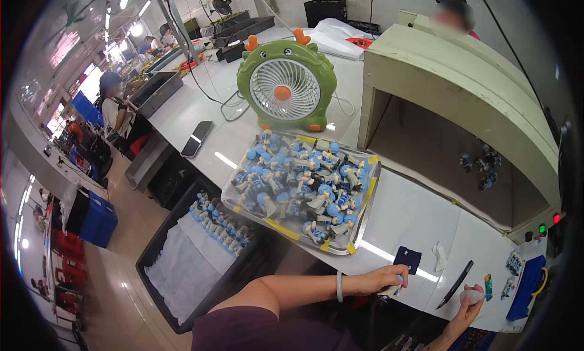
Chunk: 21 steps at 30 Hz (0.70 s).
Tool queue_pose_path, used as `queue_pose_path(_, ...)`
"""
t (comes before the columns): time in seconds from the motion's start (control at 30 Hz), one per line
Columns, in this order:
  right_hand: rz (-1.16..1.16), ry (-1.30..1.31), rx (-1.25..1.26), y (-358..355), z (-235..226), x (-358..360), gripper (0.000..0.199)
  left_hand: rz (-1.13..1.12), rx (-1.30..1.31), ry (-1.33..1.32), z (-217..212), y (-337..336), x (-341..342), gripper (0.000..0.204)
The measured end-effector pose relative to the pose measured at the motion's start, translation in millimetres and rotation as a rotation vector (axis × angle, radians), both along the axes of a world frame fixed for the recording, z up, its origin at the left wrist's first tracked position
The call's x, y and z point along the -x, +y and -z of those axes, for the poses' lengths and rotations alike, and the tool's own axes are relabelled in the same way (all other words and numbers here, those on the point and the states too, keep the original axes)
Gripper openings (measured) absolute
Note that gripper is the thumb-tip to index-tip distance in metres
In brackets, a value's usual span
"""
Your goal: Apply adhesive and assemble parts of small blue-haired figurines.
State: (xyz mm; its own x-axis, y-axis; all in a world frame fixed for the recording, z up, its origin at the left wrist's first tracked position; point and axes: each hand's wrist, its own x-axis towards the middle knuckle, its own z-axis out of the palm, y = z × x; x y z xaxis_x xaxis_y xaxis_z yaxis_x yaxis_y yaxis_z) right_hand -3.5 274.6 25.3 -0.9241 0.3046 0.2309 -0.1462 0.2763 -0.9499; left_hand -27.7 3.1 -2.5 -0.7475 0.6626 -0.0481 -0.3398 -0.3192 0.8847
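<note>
My left hand [378, 280], with a bracelet at its wrist, is closed around a small blue-and-white figurine [392, 289] near the table's front edge. To its right, my right hand [467, 314] pinches a small whitish piece [471, 296], possibly a wad of cloth. A dark pen-like tool [455, 284] lies between the hands. Just beyond the left hand is a dark navy square [407, 260], with a crumpled white scrap [439, 257] beside it. A small green-and-yellow packet [488, 287] lies near my right fingertips. Many blue-capped figurines [298, 187] fill the tray [367, 220] farther back.
A green fan [285, 86] stands behind the tray, a phone [197, 139] to its left. An arched machine [462, 71] with figurines inside stands at right, a blue holder [526, 288] nearby. Below left, a black crate [157, 247] holds white cloth and figurines. People sit farther off.
</note>
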Motion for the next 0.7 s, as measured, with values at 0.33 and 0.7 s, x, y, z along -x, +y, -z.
queue_pose_path(0.33,-0.447,-0.138,0.13,-48.3,3.7,-14.0,0.039,-0.131,-0.024,0.123,-16.7,9.0,-5.8,0.016)
queue_pose_path(0.7,-0.344,-0.153,-0.155,-94.6,-9.2,5.5,0.027,-0.184,0.105,0.056,-10.6,-10.0,5.6,0.034)
